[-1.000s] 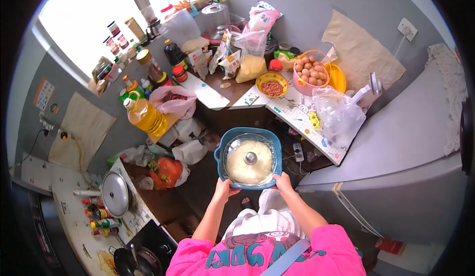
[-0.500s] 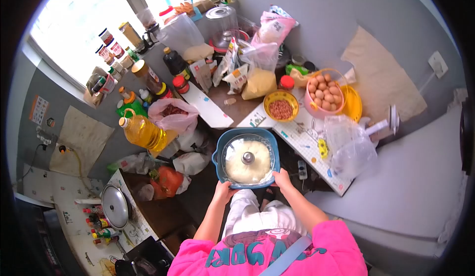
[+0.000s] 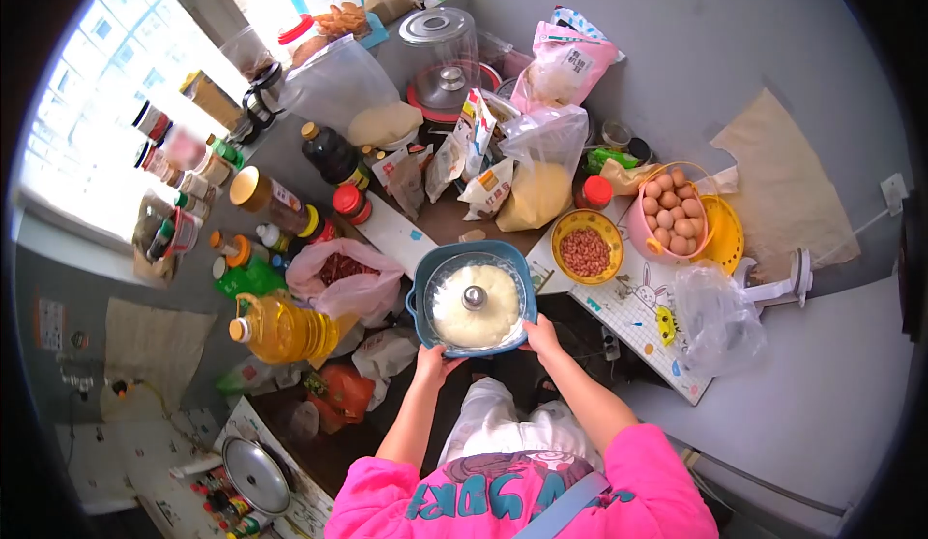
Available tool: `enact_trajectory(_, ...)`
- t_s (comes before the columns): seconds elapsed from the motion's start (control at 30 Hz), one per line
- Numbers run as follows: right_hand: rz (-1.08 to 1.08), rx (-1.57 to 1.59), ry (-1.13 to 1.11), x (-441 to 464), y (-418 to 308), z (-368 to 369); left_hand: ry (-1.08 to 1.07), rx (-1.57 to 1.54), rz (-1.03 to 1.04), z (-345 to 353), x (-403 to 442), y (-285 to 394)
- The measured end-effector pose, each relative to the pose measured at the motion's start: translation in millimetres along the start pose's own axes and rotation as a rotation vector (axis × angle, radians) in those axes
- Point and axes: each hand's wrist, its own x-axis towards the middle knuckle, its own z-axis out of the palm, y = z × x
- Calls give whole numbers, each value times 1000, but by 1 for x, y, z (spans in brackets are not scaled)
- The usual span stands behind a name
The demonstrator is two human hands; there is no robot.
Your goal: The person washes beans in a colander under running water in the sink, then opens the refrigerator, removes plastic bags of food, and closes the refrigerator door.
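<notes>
Between my two hands is a blue basin point(image 3: 421, 263) with a clear lid that has a round metal knob point(image 3: 474, 297). Through the lid a pale mass of dough point(image 3: 474, 326) shows inside. My left hand point(image 3: 437, 365) grips the near left edge, and my right hand point(image 3: 539, 336) grips the near right edge. The fingertips under the basin are hidden. The basin's far side overlaps the corner of the counter in view; whether it touches there I cannot tell. A yellow bowl of peanuts point(image 3: 587, 274) stands just right of it.
A pink basket point(image 3: 640, 234) of eggs and a crumpled clear plastic bag point(image 3: 717, 317) are on the right counter. On the left stand an oil bottle point(image 3: 280, 328) and a pink bag point(image 3: 372, 292). Bags and jars crowd the back. A lidded pan point(image 3: 256, 476) sits lower left.
The basin has moved forward, closer to the counter corner, still held in both hands. My view has shifted, and the counter items appear nearer.
</notes>
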Motion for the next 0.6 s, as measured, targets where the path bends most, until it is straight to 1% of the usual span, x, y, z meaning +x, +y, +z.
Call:
enact_trajectory(0.13, 19, 101, 27, 24, -5, 33, 42, 56, -28, -10, 39, 29)
enact_trajectory(0.2, 43, 137, 43, 32, -10, 42, 111, 80, -63, -15, 58, 40)
enact_trajectory(0.23, 54, 150, 49, 34, -13, 46, 85, 85, -66, -19, 66, 45)
enact_trajectory(0.27, 66, 192, 38, 35, -15, 50, 61, 87, -66, -22, 74, 50)
enact_trajectory(0.33, 81, 280, 12, 37, -25, 61, 113, 124, -65, -19, 82, 62)
enact_trajectory(0.37, 88, 305, -38, 38, -30, 65, 133, 148, -64, -17, 85, 67)
enact_trajectory(0.43, 19, 413, -51, 41, -28, 78, 148, 201, -32, -11, 88, 75)
enact_trajectory(0.47, -18, 469, -53, 43, -27, 81, 186, 170, -14, -8, 92, 77)
enact_trajectory(0.5, -43, 482, -138, 53, -15, 80, 224, 142, 2, -7, 97, 77)
enact_trajectory(0.57, 61, 337, -32, 17, -55, 78, 298, 149, 15, -5, 101, 76)
enact_trajectory(0.6, 116, 265, 21, 3, -72, 73, 310, 64, 62, -4, 101, 71)
